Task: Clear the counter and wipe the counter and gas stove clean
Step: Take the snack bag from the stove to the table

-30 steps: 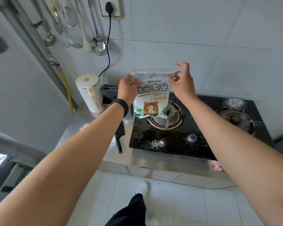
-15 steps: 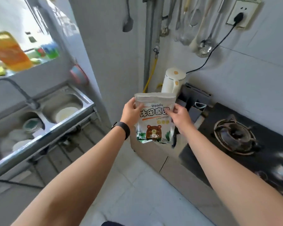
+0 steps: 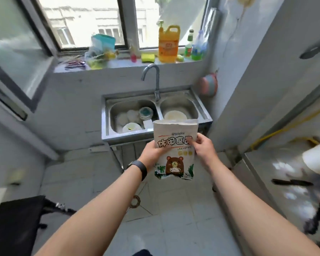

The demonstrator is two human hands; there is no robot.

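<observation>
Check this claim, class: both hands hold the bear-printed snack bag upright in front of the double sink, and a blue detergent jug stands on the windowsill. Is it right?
Not quite. The head view shows the detergent jug on the windowsill is yellow-orange, not blue. The rest holds: the left hand and right hand hold the bear-printed snack bag upright in front of the double sink.

Two bare forearms, the left forearm (image 3: 100,209) and the right forearm (image 3: 248,209), reach forward from the lower edge and converge at centre. The left hand (image 3: 152,154), with a black band (image 3: 138,168) on its wrist, grips the left edge of a white printed snack pouch with a brown bear (image 3: 175,130). The right hand (image 3: 203,149) pinches its right edge, fingers curled. The pouch stands upright between the two hands.
</observation>
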